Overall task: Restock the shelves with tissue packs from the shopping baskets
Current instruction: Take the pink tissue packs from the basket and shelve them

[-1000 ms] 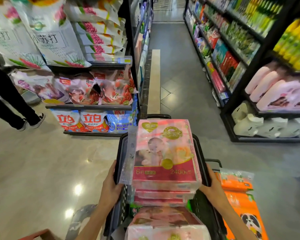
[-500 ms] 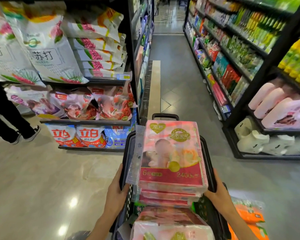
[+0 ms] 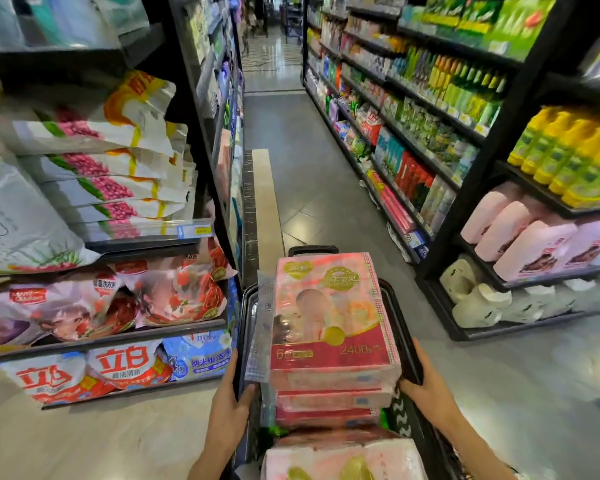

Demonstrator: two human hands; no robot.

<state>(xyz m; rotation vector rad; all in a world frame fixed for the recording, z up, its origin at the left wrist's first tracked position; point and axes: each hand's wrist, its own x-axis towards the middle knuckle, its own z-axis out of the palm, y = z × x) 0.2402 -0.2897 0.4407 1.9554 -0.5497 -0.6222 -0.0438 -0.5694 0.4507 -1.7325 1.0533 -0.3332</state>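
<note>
Head view: tissue packs (image 3: pixel 329 327) stacked between left hand (image 3: pixel 230 407) and right hand (image 3: pixel 426 393).

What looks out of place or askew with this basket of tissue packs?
The pink tissue packs are stacked above the black shopping basket's rim, and a loose clear plastic flap hangs off their left side.

Single head-worn wide-angle view, looking forward and down from close above the black basket (image 3: pixel 400 327) held at its sides, facing straight along the aisle floor (image 3: pixel 312 161) between shelving units, edges bent by lens distortion.
</note>
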